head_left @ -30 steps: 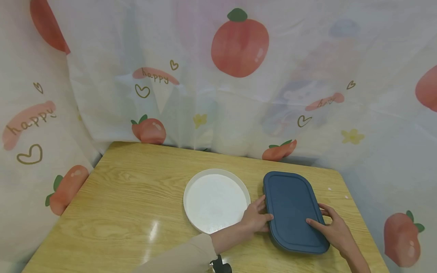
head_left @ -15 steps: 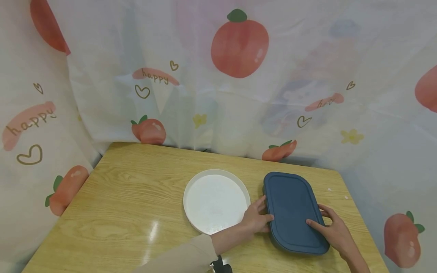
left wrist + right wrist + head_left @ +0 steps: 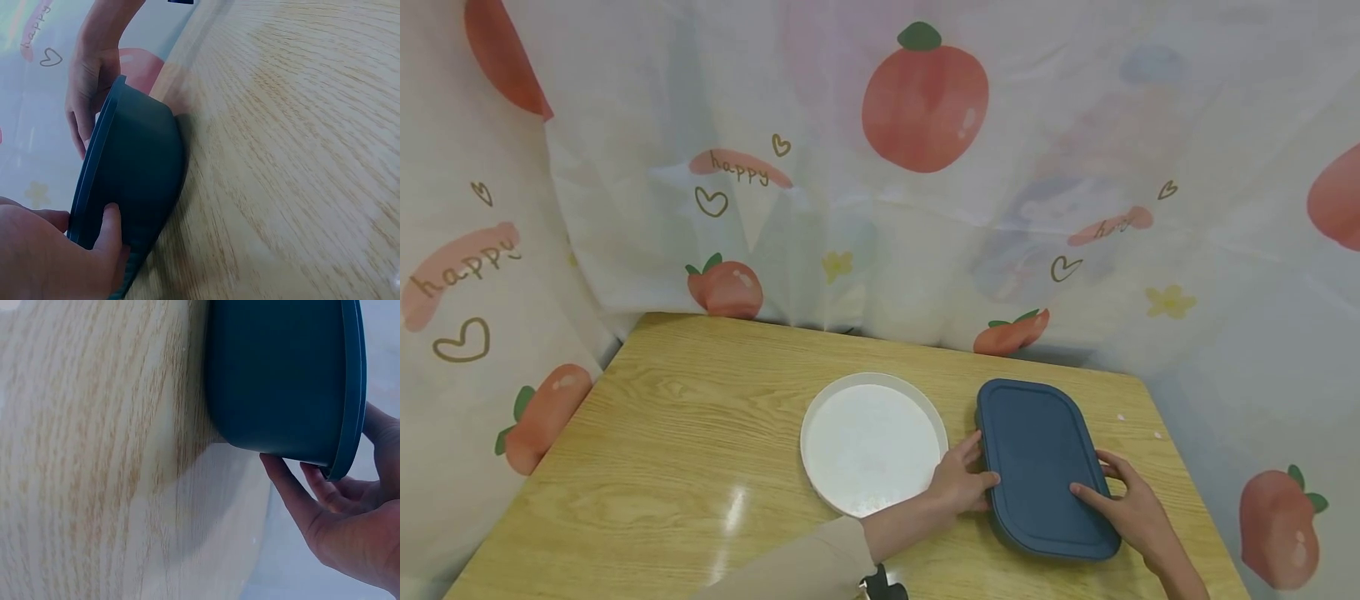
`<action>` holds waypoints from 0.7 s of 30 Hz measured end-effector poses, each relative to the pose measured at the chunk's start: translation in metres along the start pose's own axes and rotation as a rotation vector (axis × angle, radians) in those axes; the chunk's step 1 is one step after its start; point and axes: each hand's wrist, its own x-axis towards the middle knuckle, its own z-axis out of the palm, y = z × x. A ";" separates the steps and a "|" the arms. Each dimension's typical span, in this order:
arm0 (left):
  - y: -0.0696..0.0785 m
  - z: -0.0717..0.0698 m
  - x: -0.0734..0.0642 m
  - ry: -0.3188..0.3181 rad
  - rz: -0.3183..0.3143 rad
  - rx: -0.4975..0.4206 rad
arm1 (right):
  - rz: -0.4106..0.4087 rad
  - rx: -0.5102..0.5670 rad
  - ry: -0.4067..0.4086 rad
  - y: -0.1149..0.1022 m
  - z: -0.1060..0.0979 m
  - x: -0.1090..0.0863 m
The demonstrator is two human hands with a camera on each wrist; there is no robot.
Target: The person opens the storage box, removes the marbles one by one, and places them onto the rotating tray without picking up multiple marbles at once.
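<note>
A dark blue rectangular food container with a lid stands on the right part of the table, its lid on top. My left hand holds its left side, thumb at the lid's rim and fingers against the wall. On the opposite side my right hand grips the container, with the thumb lying on the lid and the fingers at the side. From the left wrist, the container's wall rises from the wood with fingers touching it. In the right wrist view, fingertips of the right hand meet the wall just below the rim.
A round white shallow tray lies left of the container, close to my left forearm. The wood-grain table is bordered at the back and sides by a fruit-printed curtain. Small white specks dot the table's right side.
</note>
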 end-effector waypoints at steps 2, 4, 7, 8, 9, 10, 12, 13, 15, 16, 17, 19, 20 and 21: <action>-0.002 0.000 -0.001 -0.005 0.013 0.018 | 0.003 -0.002 -0.002 0.000 0.000 0.000; -0.004 -0.002 -0.002 -0.025 0.035 0.035 | 0.004 -0.003 -0.001 -0.001 0.000 0.000; -0.008 -0.005 -0.003 -0.062 0.089 0.142 | 0.003 -0.006 0.003 -0.001 0.001 -0.001; -0.010 -0.007 -0.004 -0.080 0.105 0.174 | 0.003 -0.009 0.006 -0.001 0.001 -0.001; -0.011 -0.008 -0.005 -0.100 0.121 0.207 | 0.004 -0.012 0.008 -0.002 0.001 -0.001; -0.012 -0.010 -0.006 -0.120 0.136 0.246 | 0.006 -0.016 0.010 -0.002 0.002 -0.002; -0.015 -0.013 -0.007 -0.154 0.152 0.313 | 0.009 -0.023 0.017 -0.003 0.002 -0.003; -0.017 -0.014 -0.008 -0.174 0.159 0.341 | 0.011 -0.028 0.021 -0.003 0.003 -0.003; -0.019 -0.015 -0.010 -0.196 0.166 0.403 | 0.011 -0.036 0.031 -0.003 0.004 -0.004; -0.020 -0.016 -0.011 -0.200 0.171 0.433 | 0.009 -0.042 0.038 -0.003 0.004 -0.004; -0.021 -0.016 -0.012 -0.202 0.173 0.461 | 0.006 -0.048 0.045 -0.002 0.005 -0.004; -0.022 -0.017 -0.016 -0.199 0.182 0.518 | -0.001 -0.060 0.056 -0.002 0.006 -0.006; -0.023 -0.017 -0.017 -0.194 0.183 0.536 | -0.010 -0.065 0.062 -0.002 0.007 -0.006; -0.024 -0.018 -0.019 -0.195 0.191 0.541 | -0.025 -0.075 0.069 -0.002 0.008 -0.007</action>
